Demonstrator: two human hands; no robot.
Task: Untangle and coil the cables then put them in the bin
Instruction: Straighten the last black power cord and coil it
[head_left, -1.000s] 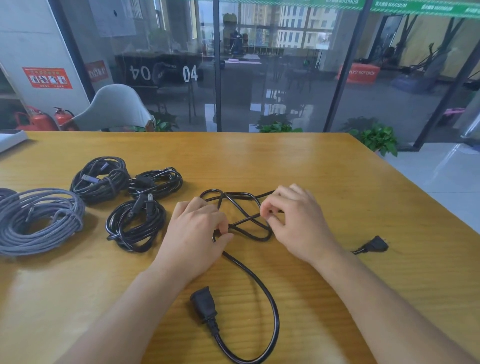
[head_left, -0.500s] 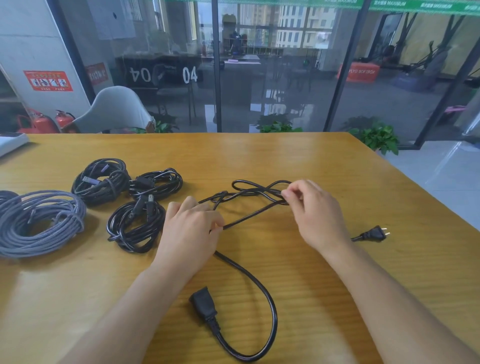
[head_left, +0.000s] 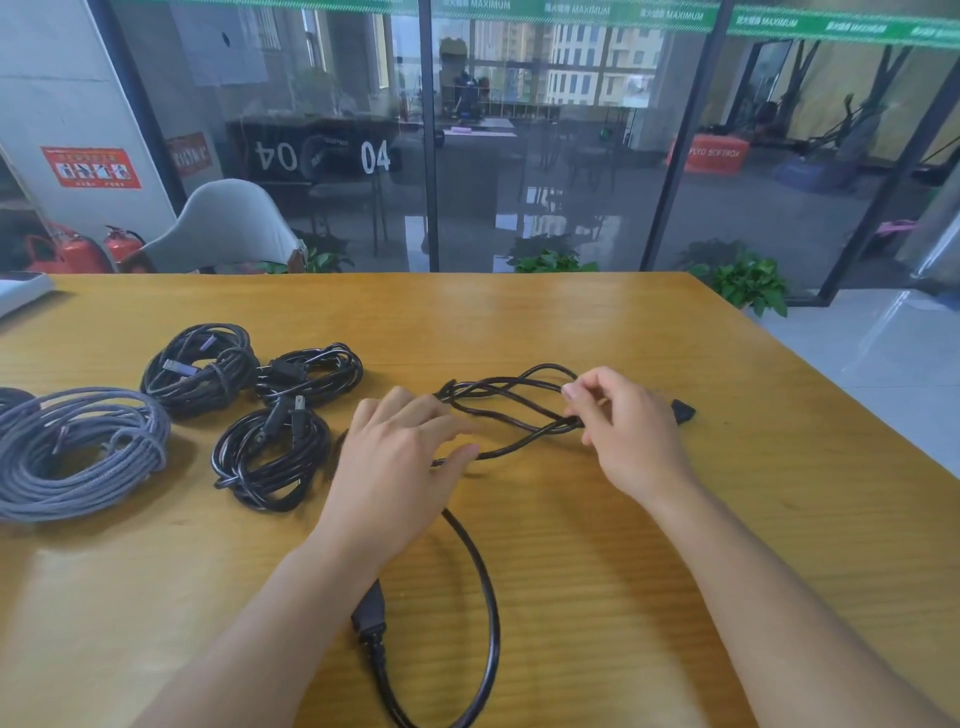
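Black power cord (head_left: 511, 415) lies knotted mid-bench, loops crossing between the two hands; its socket end (head_left: 370, 616) sits near the front edge beside the left forearm, a long slack bight curving out to the right of it. Plug end (head_left: 683, 411) shows just past the right hand.

Right hand (head_left: 626, 431): thumb and forefinger pinched on the crossing strands at the right end of the knot. Left hand (head_left: 402, 457): fingers fairly straight, spread, resting over the cord's left loops; whether any finger hooks a strand, cannot tell — blurred.

Other cables: three black coils (head_left: 270, 457) and a grey braided coil (head_left: 78, 449) on the left of the wooden bench (head_left: 571, 312), well apart from the work. No bin in view.

Risks, as I judge them:
- Pulling the pinched strands rightward with the left hand pinning the loops could cinch the crossing tighter instead of opening it.
- Plug end may snag in a loop if drawn through blind.
- Slack bight near the front edge could slide off and drag the socket end with it.
- Left hand sits just beside the nearest black coil; a sweep could disturb it.

Against the earlier frames: knot stretched wider and flatter, the right hand farther right, the plug now close beside it instead of well apart. Left hand opened from curled to spread. Coils on the left unchanged.
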